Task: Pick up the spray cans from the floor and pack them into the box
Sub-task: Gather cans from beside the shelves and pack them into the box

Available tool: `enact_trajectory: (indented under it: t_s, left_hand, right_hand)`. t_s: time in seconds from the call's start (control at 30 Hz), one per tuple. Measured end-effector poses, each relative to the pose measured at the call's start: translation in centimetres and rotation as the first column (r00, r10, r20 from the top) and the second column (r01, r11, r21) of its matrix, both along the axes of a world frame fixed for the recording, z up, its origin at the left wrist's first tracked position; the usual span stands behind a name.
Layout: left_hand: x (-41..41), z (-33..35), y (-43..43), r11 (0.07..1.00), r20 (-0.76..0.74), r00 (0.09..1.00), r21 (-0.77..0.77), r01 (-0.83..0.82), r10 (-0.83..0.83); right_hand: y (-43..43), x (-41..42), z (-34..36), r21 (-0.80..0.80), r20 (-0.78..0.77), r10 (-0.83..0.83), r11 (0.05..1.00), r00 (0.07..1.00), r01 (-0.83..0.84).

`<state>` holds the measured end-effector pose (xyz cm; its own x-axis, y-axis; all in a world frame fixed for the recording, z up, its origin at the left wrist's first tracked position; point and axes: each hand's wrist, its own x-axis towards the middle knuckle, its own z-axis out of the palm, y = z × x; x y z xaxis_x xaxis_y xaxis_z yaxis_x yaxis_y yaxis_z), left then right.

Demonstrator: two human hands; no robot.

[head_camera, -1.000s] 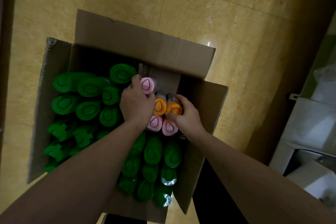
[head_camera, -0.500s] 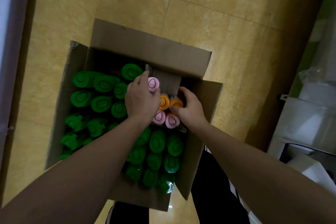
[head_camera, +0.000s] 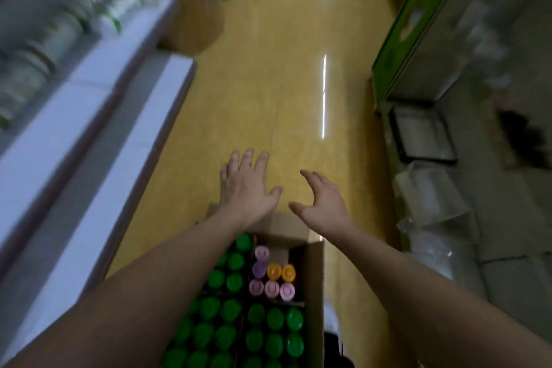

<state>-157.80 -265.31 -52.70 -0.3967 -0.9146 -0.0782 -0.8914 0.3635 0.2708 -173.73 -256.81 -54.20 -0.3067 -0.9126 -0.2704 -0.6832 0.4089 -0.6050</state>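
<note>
The cardboard box (head_camera: 316, 284) sits on the floor below me, packed with upright spray cans. Several have green caps (head_camera: 257, 315). In the far right corner stand several pink-capped cans (head_camera: 271, 288), a purple-capped one (head_camera: 259, 269) and two orange-capped cans (head_camera: 280, 272). My left hand (head_camera: 248, 185) hovers above the box's far edge with fingers spread, holding nothing. My right hand (head_camera: 321, 200) hovers beside it, fingers loosely bent and empty. The view is blurred.
The yellow tiled floor (head_camera: 283, 84) runs ahead as an aisle. White shelving (head_camera: 89, 116) with blurred goods lines the left. A tall cardboard box (head_camera: 191, 0) stands far left. A green-edged display case (head_camera: 418, 39) and clear plastic bags (head_camera: 433, 209) line the right.
Both hands let go of the cans in the box's corner and lifted out, open. The view swung up from the box to the aisle ahead.
</note>
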Motion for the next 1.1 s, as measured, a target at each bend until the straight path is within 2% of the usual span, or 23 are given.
enact_trajectory:
  t_s: [0.23,0.33,0.4,0.53,0.73,0.83,0.97,1.1]
  left_hand:
    - [0.9,24.4,3.1,0.974,-0.093,0.996,-0.228,-0.003,-0.019]
    - [3.2,32.4,5.3,0.953,-0.144,0.989,-0.300,-0.052,0.009]
    - [5.2,37.4,6.6,0.930,-0.211,0.975,-0.337,-0.145,0.075]
    - [9.0,45.4,10.3,0.852,-0.286,0.943,-0.438,-0.287,0.170]
    - [16.0,48.6,19.7,0.739,-0.238,0.919,-0.545,-0.395,0.316]
    - [21.3,48.3,26.2,0.691,-0.202,0.874,-0.545,-0.475,0.441]
    - [29.7,48.7,35.6,0.587,-0.145,0.758,-0.547,-0.597,0.636]
    - [37.5,50.6,46.0,0.410,-0.169,0.580,-0.553,-0.725,0.797]
  right_hand:
    - [1.0,1.4,24.2,-0.233,-0.331,-0.002,0.969,0.943,-0.080]
    - [2.2,2.2,31.6,-0.291,-0.473,-0.003,0.944,0.881,-0.153]
    - [3.2,2.8,35.7,-0.317,-0.561,0.009,0.922,0.828,-0.224]
    - [5.4,4.1,42.2,-0.390,-0.620,0.036,0.853,0.784,-0.347]
    - [9.8,10.3,46.2,-0.441,-0.599,0.201,0.726,0.775,-0.529]
    - [12.7,16.1,46.5,-0.433,-0.595,0.357,0.612,0.720,-0.662]
    - [17.5,26.1,47.1,-0.422,-0.581,0.517,0.469,0.629,-0.776]
    - [24.4,36.2,48.7,-0.427,-0.588,0.631,0.290,0.507,-0.856]
